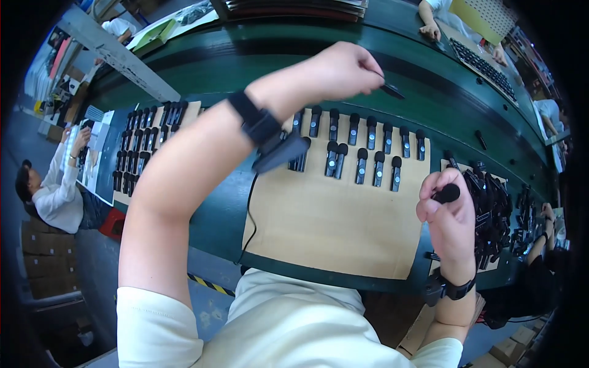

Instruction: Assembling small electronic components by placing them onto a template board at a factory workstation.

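My right hand [451, 208] has its fingers closed around a small black microphone with a round foam head [450, 193], just above the right edge of the sheet of flat tan cardboard [331, 230]. My left hand [346, 70] reaches past the far edge of that sheet, its fingertips pinching a slim black piece [393, 91]. On the sheet, two rows of black foam-topped microphones [362, 167] fill the far part; the near part is bare down to the front edge, leaving open room before my body. A thin black cable [250, 224] runs along the sheet's left edge. Beyond my right hand, a heap of black microphones [488, 211] crowds that side. The dark green counter [218, 224] shows bare left of the sheet.
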`<state>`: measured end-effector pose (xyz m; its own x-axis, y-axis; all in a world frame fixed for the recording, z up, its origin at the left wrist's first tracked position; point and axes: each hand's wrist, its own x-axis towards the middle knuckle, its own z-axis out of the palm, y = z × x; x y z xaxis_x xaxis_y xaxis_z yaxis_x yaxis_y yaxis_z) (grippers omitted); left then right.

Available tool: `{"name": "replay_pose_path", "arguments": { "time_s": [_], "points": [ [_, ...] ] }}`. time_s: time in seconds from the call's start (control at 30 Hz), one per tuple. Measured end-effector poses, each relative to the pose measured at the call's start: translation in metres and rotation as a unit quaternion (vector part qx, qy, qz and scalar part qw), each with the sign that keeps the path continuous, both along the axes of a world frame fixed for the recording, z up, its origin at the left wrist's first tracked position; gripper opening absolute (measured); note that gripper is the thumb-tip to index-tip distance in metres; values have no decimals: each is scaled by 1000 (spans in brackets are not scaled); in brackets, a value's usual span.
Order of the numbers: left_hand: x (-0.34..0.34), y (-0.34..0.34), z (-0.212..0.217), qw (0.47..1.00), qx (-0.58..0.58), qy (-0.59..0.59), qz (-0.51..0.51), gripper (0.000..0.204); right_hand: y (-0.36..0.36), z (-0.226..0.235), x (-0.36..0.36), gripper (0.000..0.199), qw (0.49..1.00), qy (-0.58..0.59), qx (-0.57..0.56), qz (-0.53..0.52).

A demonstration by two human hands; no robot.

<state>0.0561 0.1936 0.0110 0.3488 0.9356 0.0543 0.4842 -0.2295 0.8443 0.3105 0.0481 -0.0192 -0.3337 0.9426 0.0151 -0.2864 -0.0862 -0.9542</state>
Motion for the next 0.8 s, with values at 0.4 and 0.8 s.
{"name": "replay_pose_path", "arguments": {
  "time_s": [0.4, 0.8],
  "points": [
    [-24, -208, -41, 974, 117, -175, -86, 28, -66, -29, -39, 36, 941, -196, 274, -19],
    [-32, -221, -60, 960, 274, -39, -27, 36, -72, -40, -56, 26, 960, -187, 207, -25]
  ]
}}
